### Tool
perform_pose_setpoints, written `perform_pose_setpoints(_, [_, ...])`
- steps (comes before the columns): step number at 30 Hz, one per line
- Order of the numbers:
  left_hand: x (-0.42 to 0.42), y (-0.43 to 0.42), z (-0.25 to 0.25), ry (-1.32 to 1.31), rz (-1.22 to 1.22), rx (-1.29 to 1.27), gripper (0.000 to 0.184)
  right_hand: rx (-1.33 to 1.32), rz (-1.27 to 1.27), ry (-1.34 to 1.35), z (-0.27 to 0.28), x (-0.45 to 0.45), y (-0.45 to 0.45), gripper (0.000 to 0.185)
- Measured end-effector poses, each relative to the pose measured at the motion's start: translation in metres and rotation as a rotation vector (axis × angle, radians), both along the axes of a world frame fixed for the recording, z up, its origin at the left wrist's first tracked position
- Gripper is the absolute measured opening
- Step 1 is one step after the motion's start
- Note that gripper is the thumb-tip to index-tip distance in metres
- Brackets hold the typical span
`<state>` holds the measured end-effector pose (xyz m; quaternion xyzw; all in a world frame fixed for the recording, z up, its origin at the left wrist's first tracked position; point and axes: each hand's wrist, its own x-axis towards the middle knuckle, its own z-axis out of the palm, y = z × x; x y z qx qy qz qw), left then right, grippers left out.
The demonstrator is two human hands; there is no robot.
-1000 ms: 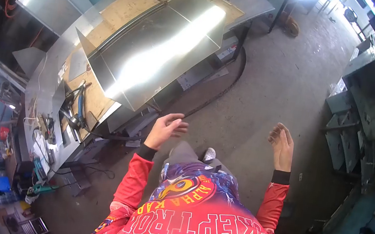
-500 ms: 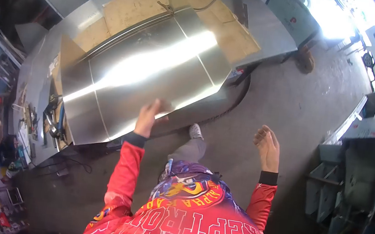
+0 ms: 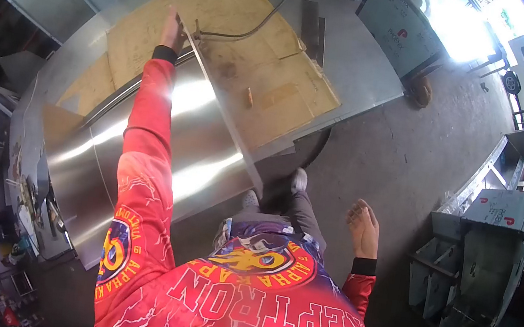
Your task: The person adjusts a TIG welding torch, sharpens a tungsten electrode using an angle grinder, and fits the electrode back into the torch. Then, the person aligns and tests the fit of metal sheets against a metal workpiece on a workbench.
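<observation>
A large shiny sheet-metal panel (image 3: 211, 150) lies across the near side of the workbench, its right side tilted up with the narrow edge facing me. My left hand (image 3: 172, 34) is at the far end of that raised edge, closed on the panel; its fingertips are partly hidden. A clamp with a dark cable (image 3: 246, 32) rests just right of this hand, on brown cardboard (image 3: 230, 0). Away from the bench, my right hand (image 3: 363, 231) hangs in the air over the floor, fingers loosely bent and holding nothing.
Flat metal bars (image 3: 311, 30) and a small orange-brown piece (image 3: 249, 98) lie on the bench. Tools clutter its left end. Film-covered metal boxes (image 3: 497, 214) stand at right, with a large panel (image 3: 399, 29) behind. My shoes (image 3: 299, 180) are close to the bench.
My left hand has moved from the panel's near edge to its far right end. The panel's right side has come up and shifted left, uncovering cardboard. My right hand stays nearly still.
</observation>
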<state>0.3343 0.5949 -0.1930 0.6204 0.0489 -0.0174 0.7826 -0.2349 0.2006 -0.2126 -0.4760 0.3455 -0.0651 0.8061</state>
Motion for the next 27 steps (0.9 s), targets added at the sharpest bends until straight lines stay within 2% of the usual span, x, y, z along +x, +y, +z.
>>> perform_pose_setpoints(1, [0.004, -0.001, 0.000, 0.005, 0.008, 0.005, 0.064, 0.005, 0.008, 0.005, -0.003, 0.010, -0.008, 0.030])
perform_pose_setpoints(3, [0.011, 0.005, 0.002, 0.012, -0.027, -0.034, 0.078, 0.025, 0.043, 0.044, -0.012, 0.035, -0.025, 0.034])
perform_pose_setpoints(5, [0.012, 0.013, -0.008, 0.093, 0.060, -0.044, 0.073, 0.035, 0.081, 0.047, -0.019, 0.067, -0.042, 0.032])
perform_pose_setpoints(7, [0.001, 0.022, -0.002, 0.117, 0.009, -0.137, 0.071, 0.044, 0.145, 0.033, -0.022, 0.120, -0.065, 0.029])
perform_pose_setpoints(9, [-0.032, 0.017, 0.018, 0.119, 0.047, -0.060, 0.071, -0.145, 0.378, -0.024, -0.019, 0.175, -0.080, 0.029])
perform_pose_setpoints(10, [-0.051, 0.010, 0.031, 0.108, 0.040, 0.000, 0.072, -0.130, 0.415, -0.026, -0.018, 0.207, -0.087, 0.029])
perform_pose_setpoints(12, [-0.114, 0.001, 0.053, 0.106, -0.015, 0.100, 0.072, -0.435, 0.695, -0.111, -0.014, 0.274, -0.093, 0.030])
perform_pose_setpoints(13, [-0.150, 0.011, 0.034, 0.106, 0.104, 0.091, 0.066, -0.505, 0.768, -0.172, -0.012, 0.309, -0.091, 0.030])
perform_pose_setpoints(14, [-0.201, -0.037, 0.097, 0.292, 0.089, 0.266, 0.059, -0.572, 0.847, -0.233, -0.012, 0.343, -0.086, 0.030])
perform_pose_setpoints(15, [-0.242, -0.031, 0.083, 0.129, 0.013, 0.394, 0.061, -0.491, 0.933, -0.236, -0.013, 0.378, -0.078, 0.034])
perform_pose_setpoints(16, [-0.282, -0.055, 0.103, 0.311, 0.135, 0.467, 0.053, -0.415, 1.009, -0.233, -0.016, 0.414, -0.069, 0.038])
perform_pose_setpoints(17, [-0.309, -0.082, 0.131, 0.455, 0.135, 0.437, 0.049, 0.462, 0.864, -0.264, -0.033, 0.444, -0.059, 0.057])
perform_pose_setpoints(18, [-0.338, -0.094, 0.119, 0.318, 0.107, 0.373, 0.054, 0.870, 0.716, -0.168, 0.023, 0.469, -0.030, 0.071])
perform_pose_setpoints(19, [-0.355, -0.110, 0.114, 0.315, 0.084, 0.461, 0.062, 0.945, 0.740, -0.328, 0.031, 0.493, -0.013, 0.078])
perform_pose_setpoints(20, [-0.363, -0.126, 0.118, 0.351, 0.050, 0.673, 0.065, 1.052, 0.774, -0.418, 0.033, 0.518, 0.004, 0.070])
perform_pose_setpoints(21, [-0.366, -0.139, 0.118, 0.359, 0.046, 0.642, 0.065, 1.165, 0.816, -0.517, 0.036, 0.539, 0.020, 0.065])
perform_pose_setpoints(22, [-0.364, -0.151, 0.117, 0.387, 0.156, 0.737, 0.064, 1.150, 0.829, -0.507, 0.042, 0.554, 0.037, 0.065])
perform_pose_setpoints(24, [-0.358, -0.167, 0.110, 0.358, 0.350, 0.948, 0.063, 1.467, 0.902, -0.662, 0.050, 0.571, 0.072, 0.089])
perform_pose_setpoints(27, [-0.352, -0.174, 0.107, 0.481, 0.492, 0.942, 0.055, 1.473, 0.949, -0.620, 0.047, 0.580, 0.108, 0.079])
